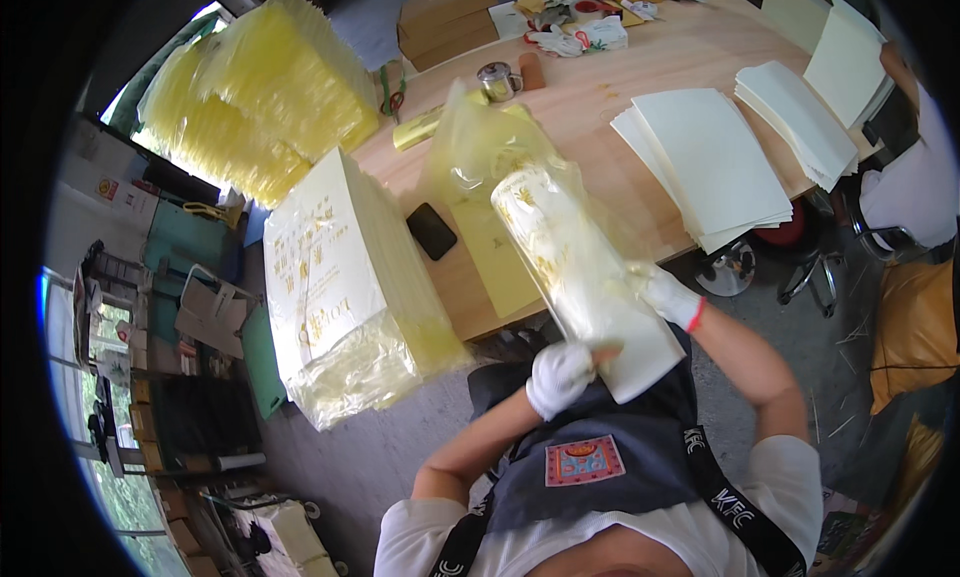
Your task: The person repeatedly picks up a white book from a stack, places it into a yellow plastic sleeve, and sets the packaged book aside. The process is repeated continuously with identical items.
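A clear plastic bag with gold print (545,242) is held in front of me, with white card (645,362) inside and sticking out of its near end. My left hand (558,379), in a white glove, is closed on the near left corner of the card, a bare fingertip lying over it. On the right side, my right hand (662,293), gloved in white with a red cuff, is closed on the bag's edge. The bag's far end (465,147) stands up loose and crumpled. Beneath it a yellow sheet (490,262) lies on the wooden table (610,147).
Left of me stands a tall stack of printed plastic-wrapped pieces (335,267), with a heap of yellow plastic bags (260,97) behind. A phone (431,232), scissors (393,97) and a metal mug (497,81) lie farther in. White card stacks (700,157) sit right, near another person (915,187).
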Tool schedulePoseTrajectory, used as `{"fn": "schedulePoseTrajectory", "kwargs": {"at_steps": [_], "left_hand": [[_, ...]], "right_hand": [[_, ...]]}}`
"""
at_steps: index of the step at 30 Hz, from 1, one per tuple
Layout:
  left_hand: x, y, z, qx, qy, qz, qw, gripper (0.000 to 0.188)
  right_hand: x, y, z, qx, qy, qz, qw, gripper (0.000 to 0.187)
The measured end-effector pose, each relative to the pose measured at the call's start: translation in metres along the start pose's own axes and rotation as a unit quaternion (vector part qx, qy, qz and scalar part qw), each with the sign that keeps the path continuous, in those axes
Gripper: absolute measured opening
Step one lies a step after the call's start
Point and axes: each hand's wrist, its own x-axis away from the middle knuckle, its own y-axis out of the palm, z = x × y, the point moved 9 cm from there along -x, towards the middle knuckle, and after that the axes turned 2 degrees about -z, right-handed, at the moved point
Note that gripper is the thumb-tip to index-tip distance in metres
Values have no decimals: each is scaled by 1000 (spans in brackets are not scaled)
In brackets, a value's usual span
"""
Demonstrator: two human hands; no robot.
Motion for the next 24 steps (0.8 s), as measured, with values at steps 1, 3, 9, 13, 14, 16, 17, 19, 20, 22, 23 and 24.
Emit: {"fn": "schedulePoseTrajectory", "kwargs": {"at_steps": [1,3,9,13,14,16,17,19,20,22,23,24], "left_hand": [[-14,6,-28,76,-125,-9,989,44],[-75,-28,-4,40,-147,21,988,45],[-107,-5,-2,30,-50,45,997,32],[-29,-24,-88,-5,-221,99,970,13],[-16,-19,-78,3,-188,112,976,12],[6,-6,-53,5,-135,137,981,13],[13,0,-35,-1,-114,145,983,13],[35,12,-12,-72,-38,135,988,19],[54,27,-43,-180,-113,49,976,18],[108,3,-97,-286,-215,79,931,16],[127,-24,-103,-281,-235,196,910,14],[140,-36,-109,-243,-270,243,899,13]], "right_hand": [[-8,-1,-2,145,-57,22,988,30],[-22,10,-17,420,-177,66,888,31],[-22,18,31,128,-216,86,964,34],[49,92,-5,644,-140,52,750,48],[67,96,-23,667,-233,123,696,50],[85,94,-46,699,-285,248,608,51],[75,68,-36,742,-272,297,536,44],[48,21,4,754,27,205,624,32],[51,18,2,789,-64,249,558,24],[50,29,-5,801,-84,227,548,22],[54,34,-10,808,-91,218,540,21],[56,44,-5,818,-94,199,532,21]]}}
